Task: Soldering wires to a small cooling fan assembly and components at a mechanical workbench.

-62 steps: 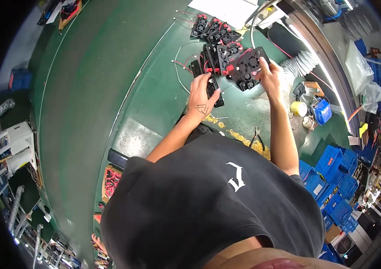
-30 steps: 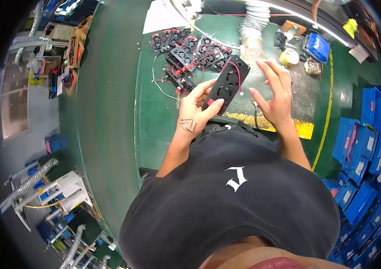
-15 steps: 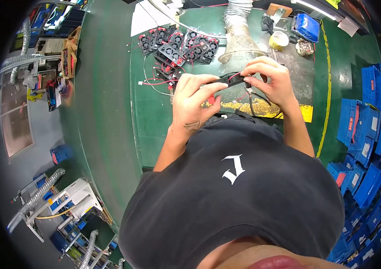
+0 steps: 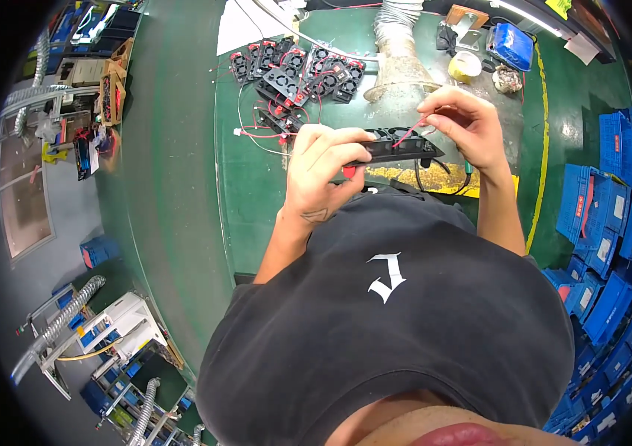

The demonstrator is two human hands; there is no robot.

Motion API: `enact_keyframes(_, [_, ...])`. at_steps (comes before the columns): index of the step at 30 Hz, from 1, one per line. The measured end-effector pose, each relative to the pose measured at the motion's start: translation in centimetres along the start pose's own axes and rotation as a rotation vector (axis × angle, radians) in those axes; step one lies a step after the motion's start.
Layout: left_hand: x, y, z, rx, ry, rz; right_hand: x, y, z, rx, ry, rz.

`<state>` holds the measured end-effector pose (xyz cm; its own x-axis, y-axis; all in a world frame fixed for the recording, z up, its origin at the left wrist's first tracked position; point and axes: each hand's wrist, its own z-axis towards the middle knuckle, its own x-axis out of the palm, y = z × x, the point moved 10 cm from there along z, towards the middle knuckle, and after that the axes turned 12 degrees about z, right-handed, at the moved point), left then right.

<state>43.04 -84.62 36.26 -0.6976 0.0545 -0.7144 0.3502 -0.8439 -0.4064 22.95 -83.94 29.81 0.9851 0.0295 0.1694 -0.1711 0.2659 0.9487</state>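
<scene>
Black fan unit at 12 o'clock from the dark shirt. Left hand: fingers grasping its 9 o'clock end. Right hand: thumb and forefinger pinching a red wire rising from the unit. I note similar fans heaped at 10 o'clock, flared duct at 12.

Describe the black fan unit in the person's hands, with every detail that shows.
The black fan unit is long and narrow, apparently plastic, with round fan openings facing away from the person. It is seen nearly edge-on, its length running left to right. The left hand grips its left end, near a red piece. A red wire runs from it to the right hand, which pinches the wire.
</scene>
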Motion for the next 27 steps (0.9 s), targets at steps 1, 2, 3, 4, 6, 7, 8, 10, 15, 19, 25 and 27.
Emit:
enact_keyframes(1, [-0.1,0.0,-0.1,-0.002,0.0,-0.003,-0.1,0.2,0.0,0.003,-0.001,-0.002])
enact_keyframes(2, [-0.4,-0.2,-0.1,0.013,-0.026,0.001,0.0,0.0,0.2,0.089,0.015,0.123])
enact_keyframes(3, [-0.8,-0.4,-0.2,0.028,-0.053,0.005,0.3,-0.3,0.2,0.174,0.03,0.247])
enact_keyframes(4, [-1.0,-0.6,0.2,0.025,-0.042,-0.005,0.4,-0.1,0.3,0.213,0.035,0.235])
enact_keyframes(6, [-0.6,-0.1,0.2,0.003,-0.047,-0.142,0.9,0.2,0.8,0.152,0.116,0.276])
enact_keyframes(7, [-0.5,0.3,0.1,-0.023,-0.05,-0.277,1.7,0.7,0.9,0.093,0.198,0.318])
enact_keyframes(8, [-0.3,0.5,0.0,-0.041,-0.027,-0.36,2.0,0.0,1.0,0.143,0.21,0.356])
enact_keyframes(10, [0.1,1.5,-0.4,-0.111,-0.06,-0.49,2.6,-1.6,1.2,0.233,0.239,0.403])
enact_keyframes(15, [2.4,4.9,-2.1,-0.491,-0.209,-1.025,4.8,-7.0,-0.6,0.361,0.039,0.75])
enact_keyframes(19, [5.6,8.5,-5.0,-0.778,-0.279,-1.083,6.2,-12.5,-4.1,0.548,-0.232,0.866])
enact_keyframes(25, [11.5,12.8,-12.4,-1.241,-0.324,-1.229,6.4,-13.6,-5.6,0.662,-0.319,0.574])
enact_keyframes(27, [11.1,12.7,-12.9,-1.229,-0.282,-1.002,6.8,-14.2,-5.9,0.71,-0.264,0.568])
